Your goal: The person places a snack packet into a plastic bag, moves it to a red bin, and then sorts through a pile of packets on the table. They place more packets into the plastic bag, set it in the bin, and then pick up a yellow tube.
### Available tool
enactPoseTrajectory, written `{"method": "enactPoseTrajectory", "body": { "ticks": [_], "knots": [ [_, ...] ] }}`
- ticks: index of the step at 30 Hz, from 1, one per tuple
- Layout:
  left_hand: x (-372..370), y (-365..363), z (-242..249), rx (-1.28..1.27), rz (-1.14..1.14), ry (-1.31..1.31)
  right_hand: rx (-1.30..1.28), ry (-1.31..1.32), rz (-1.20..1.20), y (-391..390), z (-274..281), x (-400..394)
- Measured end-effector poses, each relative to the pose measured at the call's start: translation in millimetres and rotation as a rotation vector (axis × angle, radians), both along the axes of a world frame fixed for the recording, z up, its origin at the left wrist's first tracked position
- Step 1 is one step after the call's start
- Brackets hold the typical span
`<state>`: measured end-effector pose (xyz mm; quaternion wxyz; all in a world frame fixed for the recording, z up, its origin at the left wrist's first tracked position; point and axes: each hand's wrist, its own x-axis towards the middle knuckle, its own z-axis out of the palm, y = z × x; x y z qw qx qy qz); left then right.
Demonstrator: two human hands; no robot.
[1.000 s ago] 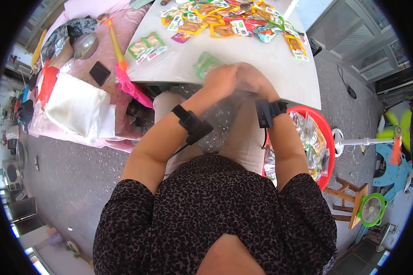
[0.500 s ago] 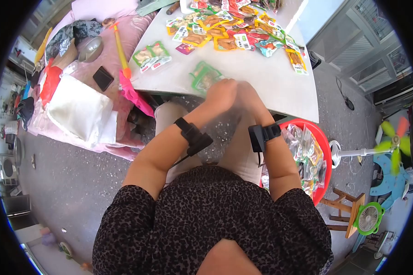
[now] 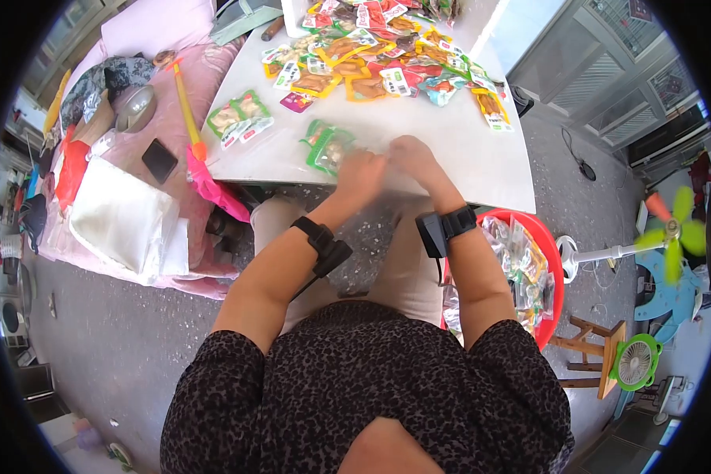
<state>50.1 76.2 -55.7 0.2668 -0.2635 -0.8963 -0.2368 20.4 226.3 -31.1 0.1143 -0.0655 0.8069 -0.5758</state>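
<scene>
A green-edged snack packet point(image 3: 321, 144) with pale contents, seemingly inside clear plastic, lies at the near edge of the white table. My left hand point(image 3: 361, 176) is closed at the packet's right side and grips it there. A short way to the right, my right hand point(image 3: 415, 159) is curled shut above the table edge; what its fingers hold, if anything, is hidden. Left of these, two or so similar green packets point(image 3: 239, 117) lie together. Farther back is a heap of yellow, red and green snack packets point(image 3: 371, 59).
A red tub point(image 3: 559, 276) full of wrapped packets stands by my right arm. To the left is a pink-covered bed point(image 3: 162, 126) with a dark phone point(image 3: 159, 161) and a white cloth bag point(image 3: 122, 217). A fan point(image 3: 671, 231) and wooden stool point(image 3: 608, 355) are on the right.
My hands were together at the packet's right end and are now apart, the left lower and the right to its side. The whole view has shifted slightly left.
</scene>
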Motion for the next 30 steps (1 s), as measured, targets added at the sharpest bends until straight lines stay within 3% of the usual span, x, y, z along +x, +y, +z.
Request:
{"method": "enactPoseTrajectory", "body": {
  "ticks": [6, 7, 10, 11, 13, 17, 19, 22, 27, 30],
  "knots": [
    [-7.2, -3.2, -10.9, -0.023, -0.074, 0.093, -0.294, -0.061, -0.235, 64.2, 23.5, -41.2],
    [-7.4, -2.7, -11.7, -0.040, -0.067, 0.102, -0.248, 0.013, -0.248, 87.2, 4.6, -68.0],
    [-5.2, -2.3, -12.2, -0.066, -0.050, 0.134, -0.510, -0.073, -0.259, 145.8, -20.9, -115.9],
    [-5.1, -2.1, -12.0, -0.055, -0.051, 0.151, -0.123, 0.300, -0.155, 174.0, -40.9, -137.7],
    [-4.1, -1.5, -13.2, -0.042, -0.048, 0.133, 0.173, 0.606, -0.089, 186.7, -49.7, -157.7],
    [-4.3, -2.3, -9.4, -0.050, -0.075, 0.056, -0.225, 0.387, -0.277, 178.7, -50.1, -187.1],
    [-4.9, -4.4, -6.7, -0.046, -0.102, 0.047, -0.498, -0.006, -0.628, 132.3, 1.4, -171.2],
    [-6.0, -5.4, -7.9, -0.014, -0.123, 0.065, -0.367, 0.082, -0.483, 122.4, -6.6, -203.4],
    [-7.3, -2.6, -12.8, 0.080, -0.128, 0.100, 0.212, 0.390, -0.663, 79.6, -20.8, -242.4],
    [-7.2, -3.4, -13.0, 0.089, -0.138, 0.151, 0.478, 0.448, -0.539, 55.9, -4.1, -234.0]
  ]
}}
